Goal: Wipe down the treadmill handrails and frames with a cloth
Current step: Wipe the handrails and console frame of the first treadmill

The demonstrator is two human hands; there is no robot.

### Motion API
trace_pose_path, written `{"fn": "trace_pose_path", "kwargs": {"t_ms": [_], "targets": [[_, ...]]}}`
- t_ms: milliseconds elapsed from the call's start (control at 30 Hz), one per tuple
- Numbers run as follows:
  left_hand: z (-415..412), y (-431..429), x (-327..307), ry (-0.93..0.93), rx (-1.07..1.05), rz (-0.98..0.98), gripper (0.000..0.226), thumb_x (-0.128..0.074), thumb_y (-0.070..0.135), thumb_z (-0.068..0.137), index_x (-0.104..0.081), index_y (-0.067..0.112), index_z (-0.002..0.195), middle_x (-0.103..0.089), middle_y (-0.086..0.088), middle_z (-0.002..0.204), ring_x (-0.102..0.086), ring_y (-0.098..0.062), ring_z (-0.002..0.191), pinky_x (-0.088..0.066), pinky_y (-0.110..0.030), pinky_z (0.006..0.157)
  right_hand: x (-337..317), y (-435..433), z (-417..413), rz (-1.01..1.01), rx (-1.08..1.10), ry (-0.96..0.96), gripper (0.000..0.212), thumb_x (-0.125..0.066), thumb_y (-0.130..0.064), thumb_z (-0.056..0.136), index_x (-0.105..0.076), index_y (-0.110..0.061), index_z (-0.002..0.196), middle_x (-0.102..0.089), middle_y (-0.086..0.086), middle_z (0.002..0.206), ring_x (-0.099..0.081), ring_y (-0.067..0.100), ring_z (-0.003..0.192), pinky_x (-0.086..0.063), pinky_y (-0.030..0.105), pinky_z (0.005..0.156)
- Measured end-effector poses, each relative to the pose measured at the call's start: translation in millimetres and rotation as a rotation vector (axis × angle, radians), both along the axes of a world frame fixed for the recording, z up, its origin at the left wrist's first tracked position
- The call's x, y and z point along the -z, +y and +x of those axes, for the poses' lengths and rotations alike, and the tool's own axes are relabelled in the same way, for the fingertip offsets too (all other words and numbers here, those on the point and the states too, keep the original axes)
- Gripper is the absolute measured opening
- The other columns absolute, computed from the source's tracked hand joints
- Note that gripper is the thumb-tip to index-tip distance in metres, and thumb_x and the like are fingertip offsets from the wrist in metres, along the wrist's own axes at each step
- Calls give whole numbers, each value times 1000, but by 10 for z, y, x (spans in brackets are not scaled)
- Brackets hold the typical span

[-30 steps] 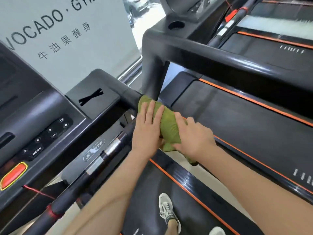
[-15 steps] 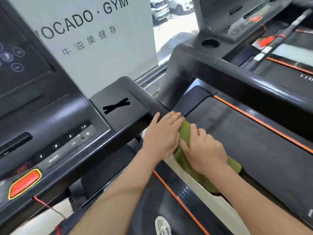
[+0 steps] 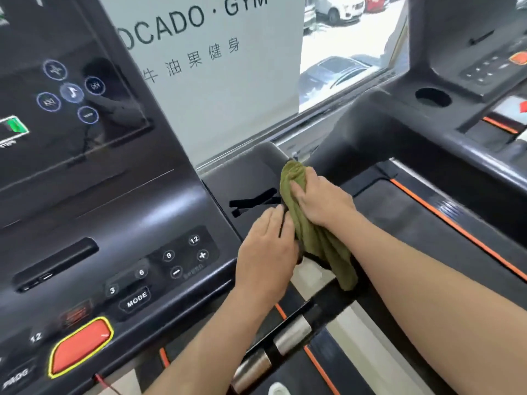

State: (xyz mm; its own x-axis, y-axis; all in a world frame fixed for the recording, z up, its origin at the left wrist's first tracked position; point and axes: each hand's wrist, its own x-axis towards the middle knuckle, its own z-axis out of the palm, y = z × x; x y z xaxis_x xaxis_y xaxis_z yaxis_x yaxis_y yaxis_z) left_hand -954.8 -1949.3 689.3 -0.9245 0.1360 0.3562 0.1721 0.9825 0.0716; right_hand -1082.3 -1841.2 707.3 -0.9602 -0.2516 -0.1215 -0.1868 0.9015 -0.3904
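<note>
A green cloth (image 3: 313, 238) is draped over the right end of the black treadmill console frame (image 3: 242, 178), its lower end hanging down toward the handrail (image 3: 288, 337) with silver sensor bands. My right hand (image 3: 322, 198) presses on the upper part of the cloth and grips it. My left hand (image 3: 268, 252) lies flat on the frame's edge just left of the cloth, fingers together, touching the cloth's side.
The console (image 3: 85, 195) with speed buttons, a MODE key and a red stop button (image 3: 79, 346) fills the left. A neighbouring treadmill (image 3: 427, 155) with orange-trimmed belt stands at the right. A gym sign (image 3: 205, 67) and window are behind.
Both hands and the cloth have moved up from the handrail joint onto the console's right end. The view has tilted upward and nearer to the console.
</note>
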Motion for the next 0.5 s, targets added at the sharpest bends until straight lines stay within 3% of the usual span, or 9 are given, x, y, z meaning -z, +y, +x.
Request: {"fn": "trace_pose_path", "kwargs": {"t_ms": [100,200,267,333,433,500], "targets": [[230,68,17,46,-1,85,17,-64,3,76,-67,9,92,-61,-8,96,-54,-26,85,-47,-33,74,-26,-325,-326,-7,3,-45,65,-24,-62,96,-33,-16,141,-53,13,135,-53,37,119,-41,46,90],[665,260,107,-116,-37,91,5,-57,15,74,-56,18,70,-55,-2,76,-48,-23,65,-35,-32,53,-94,-372,-387,22,-114,-71,78,-30,-64,95,-12,-16,153,-30,10,156,-42,35,132,-40,49,98],[858,360,130,-308,-134,116,14,-49,28,82,-51,23,69,-55,3,66,-55,-23,59,-33,-29,44,-97,-181,-151,102,-254,-46,86,-34,-68,91,1,-23,155,-2,1,163,-27,34,142,-37,52,103],[877,415,43,-461,-220,93,20,-63,32,80,-50,23,68,-56,0,58,-59,-24,48,-33,-28,38,-74,47,178,211,-336,14,87,-31,-75,86,6,-33,154,16,-6,162,-8,32,147,-33,57,106],[854,465,-47,-416,-222,63,41,-91,34,52,-51,24,53,-44,-2,38,-42,-23,24,-25,-22,26,-54,101,432,349,-338,45,83,-22,-79,84,7,-41,151,21,-5,160,4,36,147,-29,62,106],[841,462,-70,-452,-223,135,34,-81,44,70,-57,22,59,-51,-4,43,-50,-29,33,-29,-28,32,-53,-99,348,317,-277,57,73,-19,-76,87,1,-46,150,18,-2,161,1,40,146,-23,65,107]]}}
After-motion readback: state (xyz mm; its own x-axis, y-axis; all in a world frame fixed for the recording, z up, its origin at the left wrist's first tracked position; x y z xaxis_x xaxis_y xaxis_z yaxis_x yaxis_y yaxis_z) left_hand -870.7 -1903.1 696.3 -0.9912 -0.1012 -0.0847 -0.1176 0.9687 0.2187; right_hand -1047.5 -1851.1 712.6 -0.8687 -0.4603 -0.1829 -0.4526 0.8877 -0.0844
